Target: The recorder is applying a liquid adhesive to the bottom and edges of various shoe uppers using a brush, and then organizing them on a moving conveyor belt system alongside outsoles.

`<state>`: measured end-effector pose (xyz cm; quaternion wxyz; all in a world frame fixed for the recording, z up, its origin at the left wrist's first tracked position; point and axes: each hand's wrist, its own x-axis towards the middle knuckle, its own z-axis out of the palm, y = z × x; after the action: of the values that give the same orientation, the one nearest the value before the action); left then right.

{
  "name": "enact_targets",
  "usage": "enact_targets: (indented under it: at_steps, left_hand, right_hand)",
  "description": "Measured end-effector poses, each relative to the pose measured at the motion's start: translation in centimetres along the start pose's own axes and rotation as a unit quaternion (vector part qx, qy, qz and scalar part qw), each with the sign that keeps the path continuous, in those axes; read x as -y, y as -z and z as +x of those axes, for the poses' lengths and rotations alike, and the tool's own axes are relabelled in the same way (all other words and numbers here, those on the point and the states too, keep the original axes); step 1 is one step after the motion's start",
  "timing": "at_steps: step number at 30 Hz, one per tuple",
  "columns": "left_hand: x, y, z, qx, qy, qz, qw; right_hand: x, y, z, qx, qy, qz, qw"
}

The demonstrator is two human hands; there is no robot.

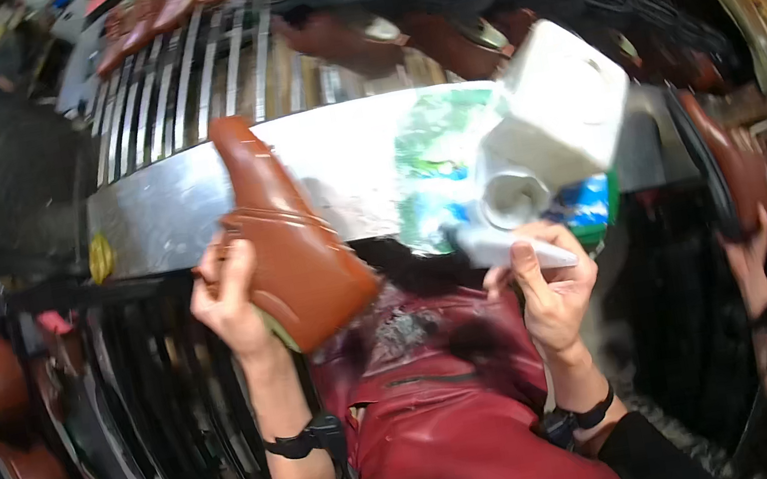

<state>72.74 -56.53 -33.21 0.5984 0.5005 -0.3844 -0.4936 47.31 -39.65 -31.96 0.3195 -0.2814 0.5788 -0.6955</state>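
Left hand [229, 301]: brown boot [298, 244] gripped at nine o'clock
Brown boot: toe pointed toward eleven o'clock
Right hand [557, 297]: white tool [504, 249] pinched at four o'clock, partly blurred
Surface [161, 216]: overlapped at two o'clock by a white container [572, 91], green sheet [432, 135] seen at one

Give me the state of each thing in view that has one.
Left hand: gripping boot
Right hand: gripping white tool
Boot: held, toe pointing away from the person
White tool: held, tip blurred
White container: blurred, contents unclear
Far-right boot: held by co-worker's hand
Red apron: worn, stained
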Motion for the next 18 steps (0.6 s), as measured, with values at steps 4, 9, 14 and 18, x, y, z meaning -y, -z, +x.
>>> enact_targets:
  at_steps: [4,9,14,18]
  left_hand:
    - [-1.5,-0.4,2.5,-0.029,0.037,-0.037,0.998]
    - [0.7,0.0,2.9,-0.022,0.145,-0.153,0.977]
    - [1.2,-1.1,0.3,-0.019,0.213,-0.230,0.950]
    - [1.4,-1.1,-1.3,-0.008,0.178,-0.235,0.955]
  right_hand:
    - [3.1,3.4,3.2,0.074,0.199,-0.384,0.899]
    - [1.2,1.7,6.1,0.043,0.268,-0.460,0.845]
    - [-1.8,2.5,4.7,-0.075,0.311,-0.532,0.784]
    - [1.1,-2.5,0.2,-0.046,0.351,-0.333,0.874]
